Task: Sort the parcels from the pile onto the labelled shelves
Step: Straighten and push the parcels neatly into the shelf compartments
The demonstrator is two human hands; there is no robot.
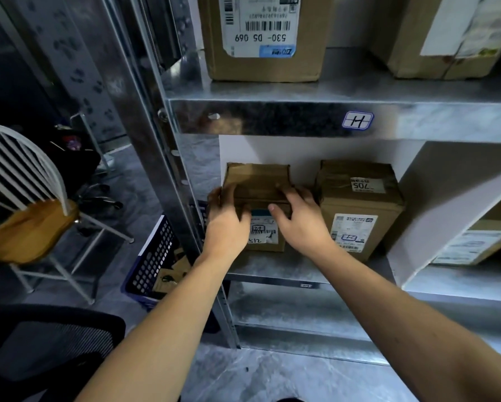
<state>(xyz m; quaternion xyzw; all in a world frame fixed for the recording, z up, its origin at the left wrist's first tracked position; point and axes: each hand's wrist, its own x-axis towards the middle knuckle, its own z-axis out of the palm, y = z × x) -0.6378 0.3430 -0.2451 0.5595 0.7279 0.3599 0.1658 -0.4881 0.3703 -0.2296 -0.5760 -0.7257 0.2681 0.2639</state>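
Note:
A small brown cardboard parcel with a white label marked 512 stands on the metal shelf below the "H" sticker. My left hand grips its left side and front. My right hand presses on its top and front right. Just to its right stands a second brown parcel marked 705, a narrow gap apart.
A white divider panel leans right of the 705 parcel, with another parcel behind it. Two larger boxes sit on the upper shelf. A blue crate of items, a white chair and a black mesh chair stand left.

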